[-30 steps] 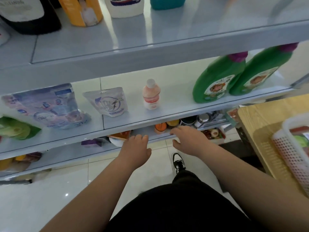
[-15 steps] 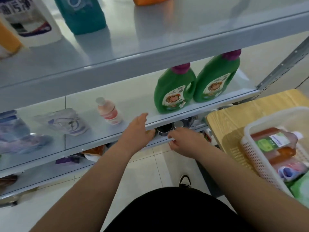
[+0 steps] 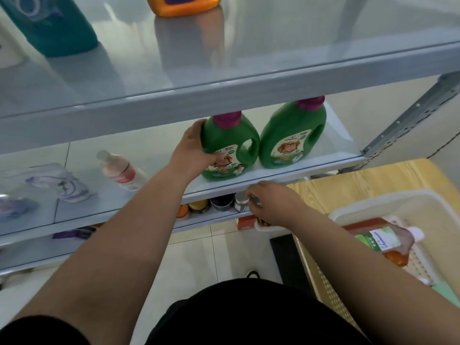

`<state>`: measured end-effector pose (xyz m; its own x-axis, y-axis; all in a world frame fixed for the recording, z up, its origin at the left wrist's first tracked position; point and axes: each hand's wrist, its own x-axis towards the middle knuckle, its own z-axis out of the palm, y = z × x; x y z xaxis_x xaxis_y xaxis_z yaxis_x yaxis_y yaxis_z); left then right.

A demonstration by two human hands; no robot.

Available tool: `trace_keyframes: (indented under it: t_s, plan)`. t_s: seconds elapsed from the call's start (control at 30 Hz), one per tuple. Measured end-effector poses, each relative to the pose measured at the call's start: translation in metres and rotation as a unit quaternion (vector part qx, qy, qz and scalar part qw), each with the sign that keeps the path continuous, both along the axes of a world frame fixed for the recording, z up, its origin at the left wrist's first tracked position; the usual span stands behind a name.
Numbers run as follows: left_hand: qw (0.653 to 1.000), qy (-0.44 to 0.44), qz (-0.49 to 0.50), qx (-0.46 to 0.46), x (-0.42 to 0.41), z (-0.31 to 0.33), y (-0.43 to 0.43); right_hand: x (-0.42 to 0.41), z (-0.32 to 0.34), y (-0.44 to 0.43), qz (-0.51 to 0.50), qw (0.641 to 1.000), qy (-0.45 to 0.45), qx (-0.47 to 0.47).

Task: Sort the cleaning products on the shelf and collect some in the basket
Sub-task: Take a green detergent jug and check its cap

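A shop: tiered metal shelves [image 3: 249, 88] stocked with detergent bottles [image 3: 293, 135] and a white shopping basket [image 3: 373, 202] alongside.

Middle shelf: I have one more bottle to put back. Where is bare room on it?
Bare patch between the pale pink plastic bottle and the left green detergent jug that the left hand grips; another right of the right green detergent jug. The two stand close together.

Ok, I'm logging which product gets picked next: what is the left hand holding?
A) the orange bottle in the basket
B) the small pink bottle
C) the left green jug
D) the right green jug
C: the left hand wraps the side of the left green jug, thumb on its label; the right green jug stands untouched.
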<state>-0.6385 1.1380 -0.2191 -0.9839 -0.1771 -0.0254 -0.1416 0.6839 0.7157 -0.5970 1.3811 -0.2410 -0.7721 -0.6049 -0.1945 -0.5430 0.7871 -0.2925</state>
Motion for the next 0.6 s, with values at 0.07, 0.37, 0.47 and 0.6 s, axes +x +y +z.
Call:
trace_keyframes:
  t_s: [0.07, 0.37, 0.47, 0.6]
  plan:
    - [1.0, 0.003, 0.002, -0.018, 0.004, -0.002, -0.001, -0.002, -0.001, 0.001, -0.009, 1.0, 0.001, -0.011]
    - [0.999, -0.021, -0.036, 0.013, 0.068, 0.008, -0.015, 0.009, -0.017, -0.007, -0.22, 0.947, -0.068, -0.226]
    - [0.994, -0.047, -0.032, 0.097, 0.099, 0.01, -0.024, 0.027, -0.017, -0.019, -0.286, 0.867, -0.194, -0.359]
    - [0.964, -0.076, 0.021, 0.256, 0.137, 0.01, -0.033, 0.066, -0.017, -0.044, -0.322, 0.763, -0.315, -0.463]
